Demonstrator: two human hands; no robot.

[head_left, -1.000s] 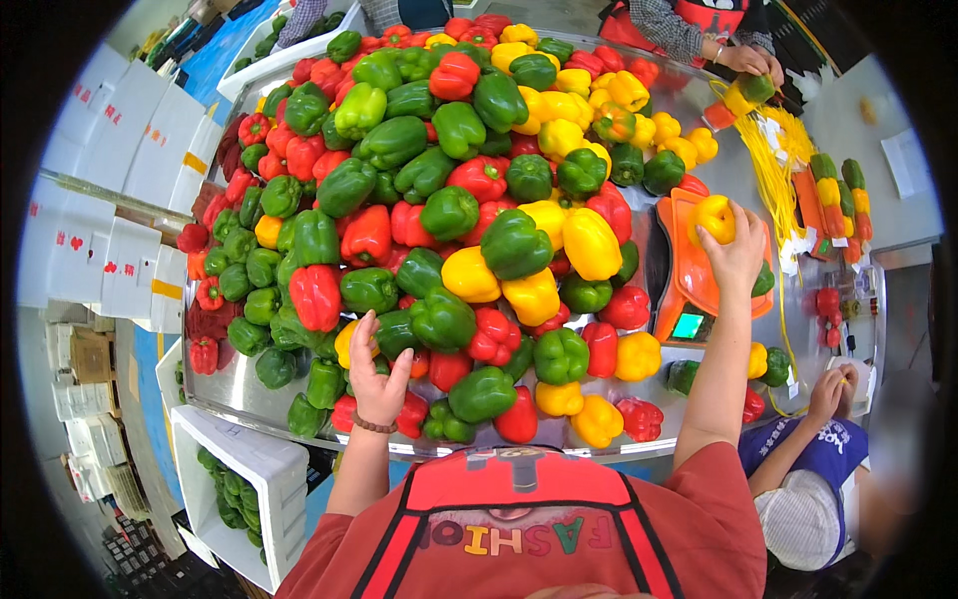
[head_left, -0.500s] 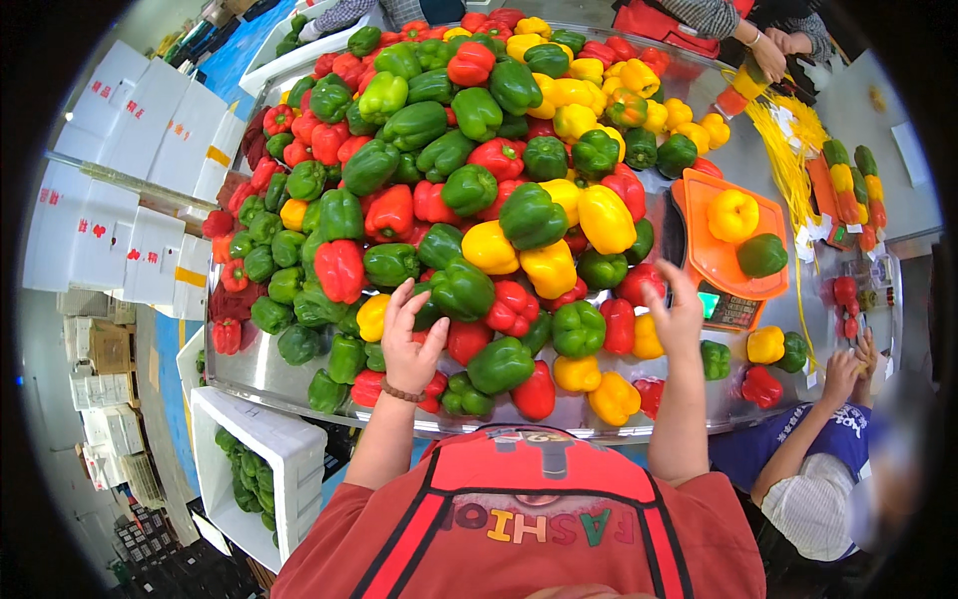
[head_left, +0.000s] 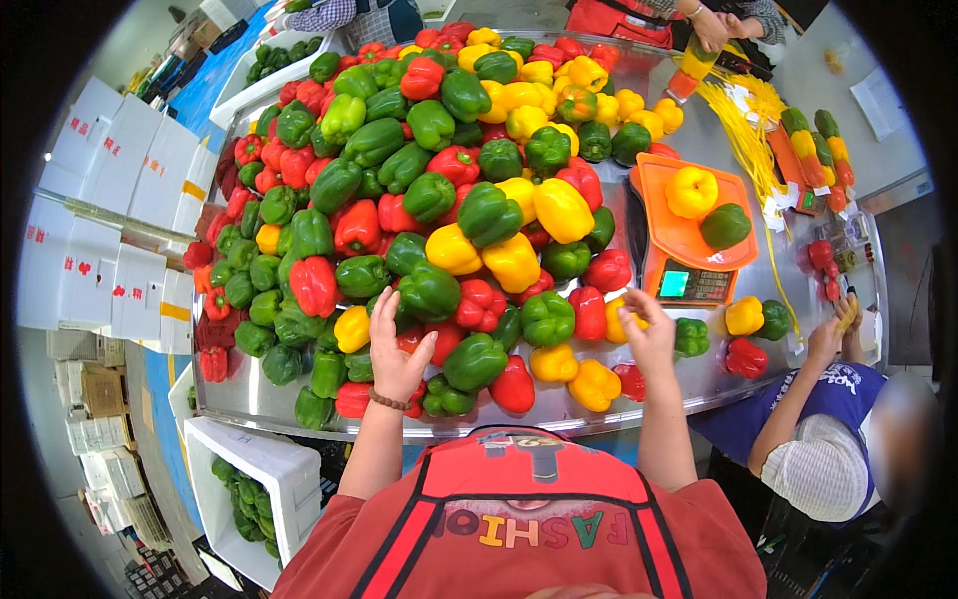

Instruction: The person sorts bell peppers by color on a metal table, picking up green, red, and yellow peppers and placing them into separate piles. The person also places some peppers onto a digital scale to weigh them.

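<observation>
My left hand (head_left: 399, 354), with a beaded bracelet at the wrist, is raised over the near edge of the heap, fingers spread and holding nothing. Closest to it are a large green bell pepper (head_left: 429, 292) and a yellow bell pepper (head_left: 351, 328). Farther right, my right hand (head_left: 649, 337) hovers with fingers apart and slightly curved, also holding nothing. Beside its fingertips are a red bell pepper (head_left: 588, 313) and a yellow bell pepper (head_left: 615, 319). Between my hands lie a green bell pepper (head_left: 548, 318) and several others.
A scale with an orange tray (head_left: 654, 222) stands right of the heap, bearing a yellow pepper (head_left: 691, 192) and a green pepper (head_left: 724, 227). Yellow straps (head_left: 743, 135) lie beyond it. Co-workers' hands (head_left: 833, 324) work along the right. A foam box (head_left: 284, 479) stands lower left.
The whole view has shifted, so the table appears farther left. My right hand has come lower and a little nearer the left one. Both hands stay spread.
</observation>
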